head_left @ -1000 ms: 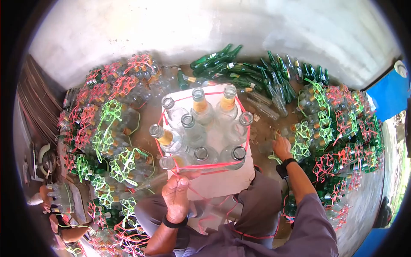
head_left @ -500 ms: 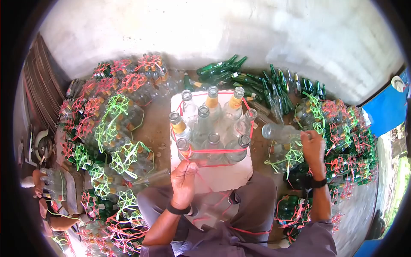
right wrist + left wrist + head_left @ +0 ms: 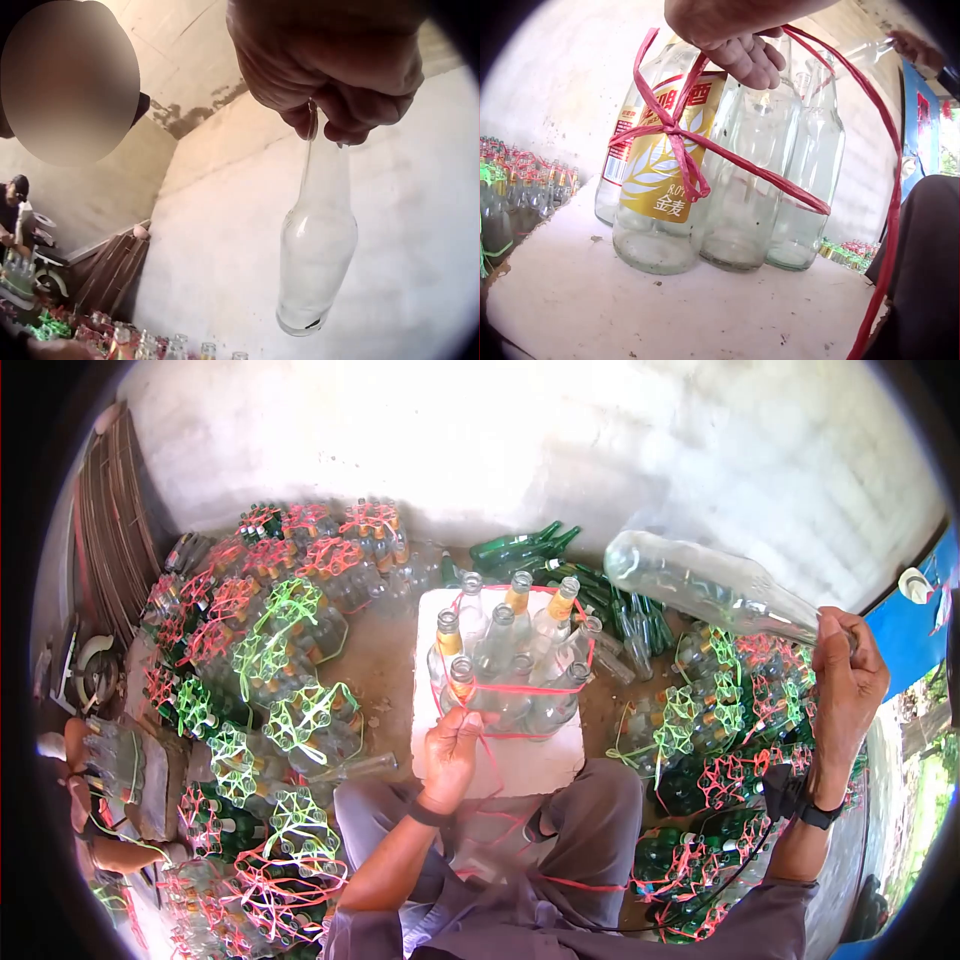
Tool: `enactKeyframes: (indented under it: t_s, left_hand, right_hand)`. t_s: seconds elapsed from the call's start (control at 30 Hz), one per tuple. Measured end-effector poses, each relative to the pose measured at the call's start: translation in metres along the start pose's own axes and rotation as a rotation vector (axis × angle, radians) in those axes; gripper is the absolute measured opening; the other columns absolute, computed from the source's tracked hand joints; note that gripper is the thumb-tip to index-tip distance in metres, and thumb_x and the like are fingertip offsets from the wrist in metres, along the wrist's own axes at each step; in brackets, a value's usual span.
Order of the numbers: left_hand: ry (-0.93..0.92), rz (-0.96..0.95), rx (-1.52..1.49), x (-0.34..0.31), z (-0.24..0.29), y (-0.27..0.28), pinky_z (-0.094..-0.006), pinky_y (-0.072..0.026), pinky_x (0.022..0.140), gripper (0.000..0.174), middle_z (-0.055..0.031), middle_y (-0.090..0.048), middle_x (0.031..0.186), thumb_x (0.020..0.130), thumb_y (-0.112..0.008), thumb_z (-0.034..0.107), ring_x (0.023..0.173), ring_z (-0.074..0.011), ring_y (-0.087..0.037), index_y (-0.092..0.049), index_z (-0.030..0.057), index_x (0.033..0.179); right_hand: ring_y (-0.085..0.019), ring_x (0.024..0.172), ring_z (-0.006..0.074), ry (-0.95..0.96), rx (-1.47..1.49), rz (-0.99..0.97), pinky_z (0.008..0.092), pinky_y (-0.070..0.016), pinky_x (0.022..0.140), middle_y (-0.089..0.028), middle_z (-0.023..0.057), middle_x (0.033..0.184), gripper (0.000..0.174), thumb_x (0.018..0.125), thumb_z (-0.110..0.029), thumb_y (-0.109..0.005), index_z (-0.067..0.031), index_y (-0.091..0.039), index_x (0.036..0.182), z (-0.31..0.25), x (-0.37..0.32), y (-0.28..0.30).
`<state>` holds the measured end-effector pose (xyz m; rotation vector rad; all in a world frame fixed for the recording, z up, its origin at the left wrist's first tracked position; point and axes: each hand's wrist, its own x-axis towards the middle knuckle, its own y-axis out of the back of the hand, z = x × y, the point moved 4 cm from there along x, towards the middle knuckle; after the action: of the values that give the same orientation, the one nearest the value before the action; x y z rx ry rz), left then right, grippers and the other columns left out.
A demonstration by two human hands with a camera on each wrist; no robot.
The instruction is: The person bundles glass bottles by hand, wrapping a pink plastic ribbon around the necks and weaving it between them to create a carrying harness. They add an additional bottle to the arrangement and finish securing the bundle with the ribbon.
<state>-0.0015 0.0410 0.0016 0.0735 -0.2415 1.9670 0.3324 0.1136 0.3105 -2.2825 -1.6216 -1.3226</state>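
Several clear bottles [image 3: 493, 650] stand upright in a cluster on a pale board [image 3: 540, 765], with red strap [image 3: 520, 687] around them. At the cluster's near left corner the left hand [image 3: 450, 755] pinches the strap beside a bottle neck. In the left wrist view, the strap is knotted [image 3: 673, 131] across a gold-labelled bottle [image 3: 660, 180], and the left hand [image 3: 727, 45] is at the bottle tops. Raised at the right, the right hand [image 3: 850, 670] grips a clear bottle [image 3: 710, 585] by its neck; the right wrist view shows this bottle [image 3: 319, 255] below the right hand [image 3: 330, 67].
Bundles of bottles tied with red and green strap stand at the left [image 3: 290, 630] and right [image 3: 720, 700]. Loose green bottles [image 3: 520, 548] lie by the back wall [image 3: 450, 440]. Another person's arm [image 3: 125, 853] shows at the lower left, beside more bottles.
The right hand has picked up a clear bottle from the right side and raised it up and to the right. The left hand has stayed at the cluster's near left corner.
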Motion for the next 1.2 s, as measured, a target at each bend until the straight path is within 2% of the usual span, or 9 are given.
enactKeyframes:
  t_s: [0.2,0.27,0.47,0.53,0.57,0.63,0.67,0.73,1.2]
  left_hand:
    - [-0.013,-0.001,-0.050,0.000,-0.002,0.000,-0.0256,-0.0466,0.079,0.026,-0.0059,-0.076,0.096,0.108,-0.056,0.017,0.079,-0.0064,-0.051,-0.063,0.0017,0.088]
    - [-0.017,-0.004,-0.063,0.000,-0.004,0.001,-0.0257,-0.0468,0.080,0.027,-0.0060,-0.076,0.096,0.108,-0.056,0.017,0.079,-0.0065,-0.052,-0.062,0.0022,0.087]
    - [-0.003,-0.004,-0.080,0.001,-0.006,0.000,-0.0263,-0.0471,0.081,0.027,-0.0062,-0.076,0.096,0.107,-0.057,0.018,0.081,-0.0069,-0.053,-0.060,0.0029,0.085]
    - [0.013,-0.011,-0.069,0.001,-0.006,0.000,-0.0264,-0.0472,0.082,0.027,-0.0060,-0.076,0.096,0.107,-0.057,0.018,0.082,-0.0071,-0.054,-0.060,0.0028,0.086]
    - [0.001,-0.007,-0.081,0.001,-0.004,0.000,-0.0267,-0.0474,0.082,0.027,-0.0057,-0.076,0.096,0.107,-0.057,0.018,0.083,-0.0074,-0.054,-0.059,0.0025,0.086]
    - [-0.008,-0.004,-0.092,0.001,-0.003,-0.001,-0.0269,-0.0475,0.083,0.027,-0.0055,-0.075,0.096,0.108,-0.057,0.018,0.083,-0.0077,-0.054,-0.059,0.0023,0.086]
    - [-0.009,-0.004,-0.106,0.001,-0.003,-0.001,-0.0271,-0.0477,0.083,0.027,-0.0058,-0.075,0.096,0.108,-0.057,0.018,0.084,-0.0080,-0.055,-0.059,0.0020,0.086]
    - [-0.005,-0.003,-0.120,0.001,-0.004,-0.001,-0.0272,-0.0479,0.084,0.027,-0.0060,-0.075,0.096,0.108,-0.057,0.018,0.085,-0.0082,-0.056,-0.059,0.0018,0.086]
    - [0.000,-0.015,-0.069,0.003,-0.007,0.000,-0.0281,-0.0494,0.084,0.030,-0.0078,-0.075,0.094,0.108,-0.057,0.019,0.088,-0.0088,-0.060,-0.055,0.0010,0.084]
  right_hand:
    - [-0.049,0.067,0.0001,0.052,0.044,-0.202,0.0196,-0.0332,0.056,-0.063,-0.0045,0.077,0.012,0.097,-0.009,-0.069,0.0012,-0.070,0.102,-0.040,-0.002,-0.051]
    - [-0.049,0.067,0.0020,0.173,0.041,-0.272,0.0217,-0.0345,0.055,-0.062,-0.0033,0.075,0.013,0.096,-0.011,-0.071,0.0018,-0.070,0.099,-0.046,-0.003,-0.073]
    - [-0.048,0.053,0.0077,0.248,-0.132,-0.453,0.0331,-0.0344,0.048,-0.052,0.0055,0.054,0.020,0.092,-0.016,-0.073,0.0033,-0.068,0.092,-0.057,0.001,-0.118]
    - [-0.053,0.048,0.0191,0.276,-0.221,-0.564,0.0369,-0.0377,0.048,-0.054,0.0134,0.054,0.022,0.089,-0.018,-0.075,0.0031,-0.069,0.092,-0.059,-0.001,-0.133]
    - [-0.053,0.048,0.0191,0.273,-0.221,-0.566,0.0369,-0.0377,0.048,-0.054,0.0134,0.054,0.022,0.089,-0.018,-0.075,0.0031,-0.069,0.092,-0.059,-0.001,-0.140]
    - [-0.058,0.052,0.0353,0.403,-0.249,-0.586,0.0443,-0.0427,0.052,-0.057,0.0206,0.057,0.024,0.086,-0.019,-0.075,0.0034,-0.069,0.089,-0.066,-0.005,-0.154]
    - [-0.058,0.052,0.0353,0.401,-0.248,-0.588,0.0443,-0.0427,0.052,-0.057,0.0206,0.057,0.024,0.086,-0.019,-0.075,0.0034,-0.069,0.089,-0.067,-0.006,-0.159]
    - [-0.062,0.061,0.0446,0.409,-0.349,-0.653,0.0499,-0.0462,0.058,-0.060,0.0239,0.062,0.025,0.085,-0.020,-0.074,0.0038,-0.068,0.084,-0.066,-0.007,-0.169]
    - [-0.063,0.072,0.0466,0.606,-0.627,-0.839,0.0517,-0.0490,0.066,-0.063,0.0237,0.069,0.036,0.076,-0.029,-0.078,0.0042,-0.064,0.072,-0.076,0.017,-0.203]
